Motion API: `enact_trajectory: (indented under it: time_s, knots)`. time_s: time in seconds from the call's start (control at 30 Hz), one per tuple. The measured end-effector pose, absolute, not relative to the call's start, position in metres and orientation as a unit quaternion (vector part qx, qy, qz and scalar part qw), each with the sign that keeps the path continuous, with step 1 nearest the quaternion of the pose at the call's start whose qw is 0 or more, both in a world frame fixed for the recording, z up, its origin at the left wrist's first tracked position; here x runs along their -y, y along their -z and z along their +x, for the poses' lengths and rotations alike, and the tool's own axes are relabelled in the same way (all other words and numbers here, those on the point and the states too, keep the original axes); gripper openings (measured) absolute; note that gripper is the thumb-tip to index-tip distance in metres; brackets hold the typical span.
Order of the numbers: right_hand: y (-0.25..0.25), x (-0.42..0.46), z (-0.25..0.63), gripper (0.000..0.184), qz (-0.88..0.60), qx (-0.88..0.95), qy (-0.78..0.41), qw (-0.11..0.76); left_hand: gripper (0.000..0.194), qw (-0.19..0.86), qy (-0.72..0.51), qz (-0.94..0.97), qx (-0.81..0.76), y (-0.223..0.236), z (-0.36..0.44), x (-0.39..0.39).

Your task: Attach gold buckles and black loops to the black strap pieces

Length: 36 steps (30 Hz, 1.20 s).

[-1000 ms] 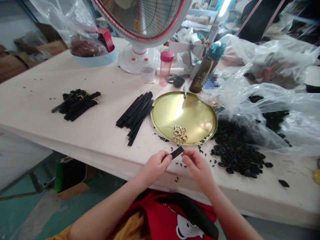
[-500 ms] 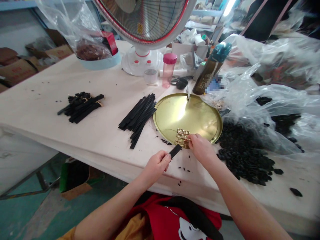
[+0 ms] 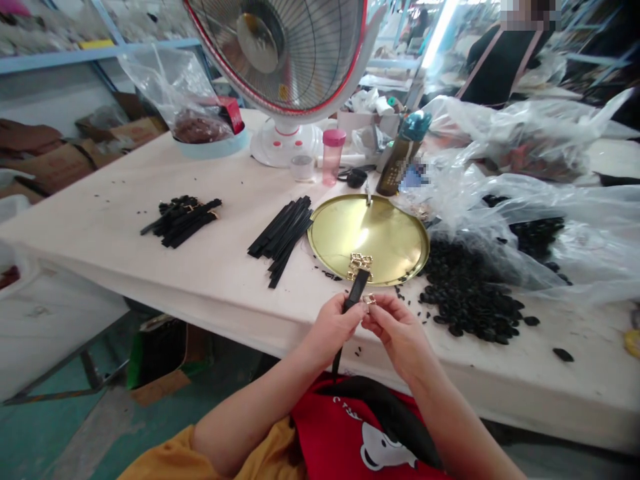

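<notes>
My left hand (image 3: 336, 328) is closed on a black strap (image 3: 357, 288), whose upper end sticks up past the fingers and whose tail hangs down below. Right beside it, my right hand (image 3: 395, 328) pinches a small gold buckle (image 3: 369, 300) between thumb and fingers. The two hands nearly touch in front of the table edge. Just beyond them lies a round gold tray (image 3: 333, 227), with several more gold buckles (image 3: 361, 259) grouped at its near rim. A stack of black straps (image 3: 283, 230) rests left of the tray.
Farther left is a pile of straps with gold parts (image 3: 183, 220). A heap of black pieces (image 3: 463, 293) spreads at the right beside plastic bags (image 3: 560, 227). Behind stand a fan (image 3: 283, 140), a pink bottle (image 3: 332, 157) and a dark bottle (image 3: 400, 160). A person (image 3: 505, 60) is at the back right.
My right hand has come back from the tray with a gold buckle, close to my left hand. The strap in my left hand now points more upright. The view has shifted slightly.
</notes>
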State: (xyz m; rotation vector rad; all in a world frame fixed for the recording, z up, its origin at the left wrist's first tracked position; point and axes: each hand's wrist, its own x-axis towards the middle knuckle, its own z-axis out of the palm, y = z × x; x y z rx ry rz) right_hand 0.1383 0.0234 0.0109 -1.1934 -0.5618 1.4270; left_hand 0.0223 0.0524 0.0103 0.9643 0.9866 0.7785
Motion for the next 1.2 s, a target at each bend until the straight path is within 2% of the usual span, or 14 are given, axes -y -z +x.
enact_trajectory:
  time_s: [0.17, 0.37, 0.6, 0.77, 0.87, 0.93, 1.07, 1.2]
  knots:
    - [-0.005, -0.008, 0.140, 0.027, -0.532, 0.254, -0.602, 0.539, 0.021, 0.692, -0.308, 0.466, -0.458, -0.010, 0.014, -0.044]
    - [0.001, -0.002, 0.141, 0.019, -0.499, 0.200, -0.622, 0.569, 0.019, 0.641, -0.272, 0.525, -0.491, -0.008, 0.014, -0.037]
    - [0.013, 0.006, 0.138, 0.018, -0.480, 0.192, -0.668, 0.535, 0.018, 0.666, -0.257, 0.516, -0.475, -0.006, 0.016, -0.040]
    - [0.019, 0.004, 0.142, 0.019, -0.555, 0.295, -0.595, 0.502, 0.017, 0.586, -0.208, 0.590, -0.515, -0.007, 0.013, -0.049]
    - [0.019, 0.001, 0.146, 0.028, -0.579, 0.369, -0.529, 0.499, 0.016, 0.602, -0.178, 0.599, -0.498, -0.004, 0.012, -0.054]
    - [0.019, -0.002, 0.149, 0.025, -0.587, 0.396, -0.508, 0.491, 0.021, 0.626, -0.179, 0.595, -0.472, -0.001, 0.011, -0.057]
    - [0.019, -0.009, 0.153, 0.022, -0.576, 0.265, -0.560, 0.533, 0.035, 0.643, -0.198, 0.587, -0.450, 0.005, 0.005, -0.058]
    - [0.020, -0.016, 0.156, 0.027, -0.498, 0.080, -0.633, 0.587, 0.031, 0.543, -0.155, 0.683, -0.463, 0.006, -0.006, -0.053]
